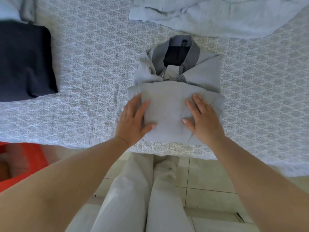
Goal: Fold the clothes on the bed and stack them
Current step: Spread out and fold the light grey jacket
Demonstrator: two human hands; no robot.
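A bed covered in a pale quilted spread with a grey floral print fills the upper part of the view, seen from above by a person standing at its near edge. At the far left, below the bed's near edge, sits part of a red-orange plastic container, blurred, its contents unclear. Above it, by the bed's left edge, lies a dark navy folded garment, squared into a neat block; it looks finished, and no other piece lies on it. Moving right, toward the middle of the near edge, lies a light grey collared jacket with a dark lining, its sides turned in and its lower part doubled up over the chest, so it reads as nearly folded. The left hand rests flat on the left side of the upper fold, fingers straight and slightly spread, gripping nothing. The right hand presses flat on the right side in the same way, fingers straight and a little apart. Both appear to be smoothing the fold. At the far edge toward the right corner sprawls a pale blue crumpled garment, not yet folded. Judging from this, one piece is done, one is almost done, at least one remains, and stacking has not begun.
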